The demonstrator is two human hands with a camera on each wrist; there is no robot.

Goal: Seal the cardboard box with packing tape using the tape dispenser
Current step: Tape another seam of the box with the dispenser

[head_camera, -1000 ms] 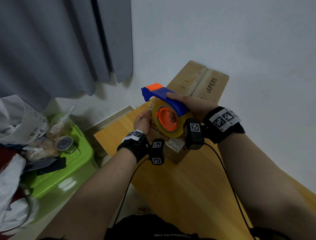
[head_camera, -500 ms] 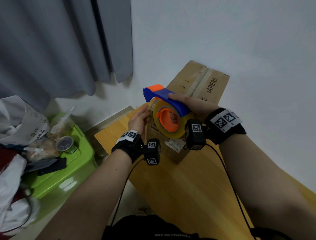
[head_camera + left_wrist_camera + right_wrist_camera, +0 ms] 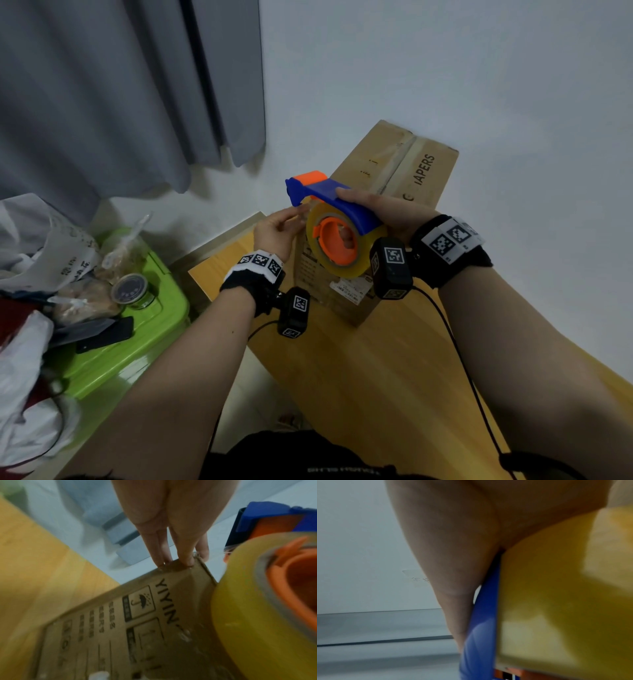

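A brown cardboard box [image 3: 308, 274] stands upright on the wooden table [image 3: 376, 377], mostly hidden behind the tape dispenser [image 3: 342, 202]. The dispenser is blue with an orange hub and a yellowish tape roll [image 3: 346, 270]. My right hand [image 3: 376, 209] grips it from above, over the box's top. My left hand [image 3: 281, 226] reaches to the box's upper left edge. In the left wrist view its straight fingertips [image 3: 187, 561] press on the top edge of the box [image 3: 137, 615], beside the roll [image 3: 240, 615]. The right wrist view shows my palm [image 3: 453, 547] against the blue frame [image 3: 482, 628].
A second, larger cardboard box [image 3: 404, 164] leans at the white wall behind. A green plastic bin [image 3: 113, 356] with bags and a small jar sits left of the table. A grey curtain [image 3: 137, 85] hangs at the back left. Wrist-camera cables trail over the table.
My left hand has climbed from the box's side to its top edge, the fingers straightening toward the dispenser's front. The dispenser has hardly moved.
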